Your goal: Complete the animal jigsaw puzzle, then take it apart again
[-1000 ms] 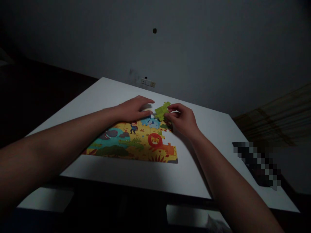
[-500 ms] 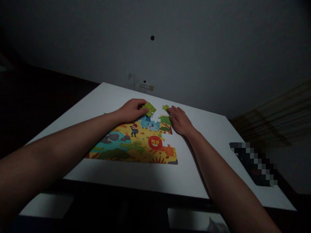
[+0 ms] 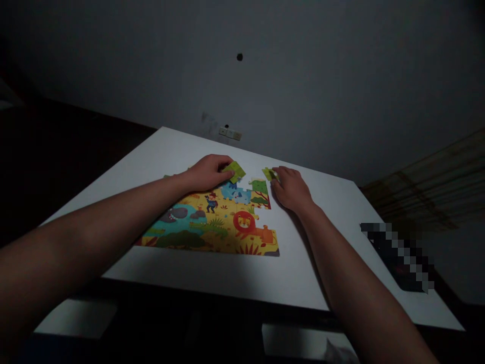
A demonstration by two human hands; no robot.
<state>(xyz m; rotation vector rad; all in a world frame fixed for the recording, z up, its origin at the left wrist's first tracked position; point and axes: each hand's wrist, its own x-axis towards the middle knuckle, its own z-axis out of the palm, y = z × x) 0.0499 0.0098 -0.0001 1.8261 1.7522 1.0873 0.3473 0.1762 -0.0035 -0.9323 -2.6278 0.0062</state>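
A colourful animal jigsaw puzzle (image 3: 217,230), with a lion, a crocodile and a blue elephant, lies partly joined on the white table (image 3: 212,268). Gaps show along its right side and top edge. Over its upper part, my left hand (image 3: 212,172) pinches a green puzzle piece (image 3: 237,172) between thumb and fingers. To the right of the puzzle, my right hand (image 3: 291,187) grips another green puzzle piece (image 3: 268,174) by its right end. My left forearm covers the upper left of the puzzle.
At the table's right edge lies a dark flat object (image 3: 394,263), partly blurred out by blocks. A wall socket strip (image 3: 230,133) sits just behind the table's far edge. A striped curtain (image 3: 417,182) hangs at the right.
My right hand has closed on the green piece beside it, and the piece has shifted slightly right. My left hand keeps its piece in nearly the same place.
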